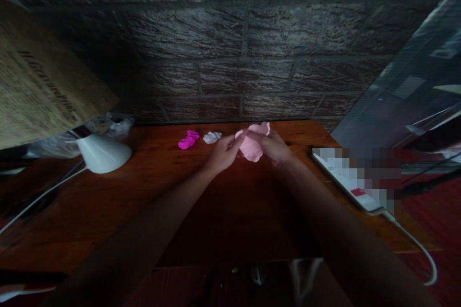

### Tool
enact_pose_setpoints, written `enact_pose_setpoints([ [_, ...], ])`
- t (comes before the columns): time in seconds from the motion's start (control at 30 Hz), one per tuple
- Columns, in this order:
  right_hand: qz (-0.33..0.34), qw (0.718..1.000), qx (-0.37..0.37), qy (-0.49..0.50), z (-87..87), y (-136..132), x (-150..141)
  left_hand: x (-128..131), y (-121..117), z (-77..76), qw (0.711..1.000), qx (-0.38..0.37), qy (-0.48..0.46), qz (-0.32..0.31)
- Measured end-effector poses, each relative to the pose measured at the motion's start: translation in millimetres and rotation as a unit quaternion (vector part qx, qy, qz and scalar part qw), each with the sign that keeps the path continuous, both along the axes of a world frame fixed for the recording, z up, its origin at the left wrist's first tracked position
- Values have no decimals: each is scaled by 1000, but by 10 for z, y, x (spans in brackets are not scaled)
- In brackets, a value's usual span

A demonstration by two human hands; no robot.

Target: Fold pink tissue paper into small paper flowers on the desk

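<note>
Both my hands meet over the far middle of a dark wooden table (pixel 151 211). My left hand (pixel 224 152) is closed in a pinch on the left edge of a crumpled pale pink piece (pixel 252 149), paper or soft sheet. My right hand (pixel 274 146) is closed on the same pink piece from the right, thumb across its top. To the left of my hands a bright magenta crumpled piece (pixel 188 139) and a small white crumpled piece (pixel 212 137) lie on the table, apart from my fingers.
A white lamp base (pixel 104 153) with a white cable (pixel 39 197) stands at the left, under a printed paper sheet (pixel 39 91). A white power strip (pixel 347 183) with a cord lies at the right. A brick-pattern wall (pixel 234 48) closes the back.
</note>
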State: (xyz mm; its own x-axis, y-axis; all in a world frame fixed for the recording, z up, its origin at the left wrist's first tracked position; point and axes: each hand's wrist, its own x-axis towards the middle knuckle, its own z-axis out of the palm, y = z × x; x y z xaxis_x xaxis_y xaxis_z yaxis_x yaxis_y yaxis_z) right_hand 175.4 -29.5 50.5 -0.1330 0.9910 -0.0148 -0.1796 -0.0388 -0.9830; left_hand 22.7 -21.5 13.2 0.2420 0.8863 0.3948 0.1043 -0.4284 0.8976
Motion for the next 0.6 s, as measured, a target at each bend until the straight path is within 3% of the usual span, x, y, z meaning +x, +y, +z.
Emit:
enact_pose_setpoints([
  [0.23,41,998,43,-5,12,-10,8,19,-5,-26,1000,1,-6,-19],
  [0.6,11,999,31,6,-4,-14,-28,18,-3,-15,999,-2,-34,-11],
])
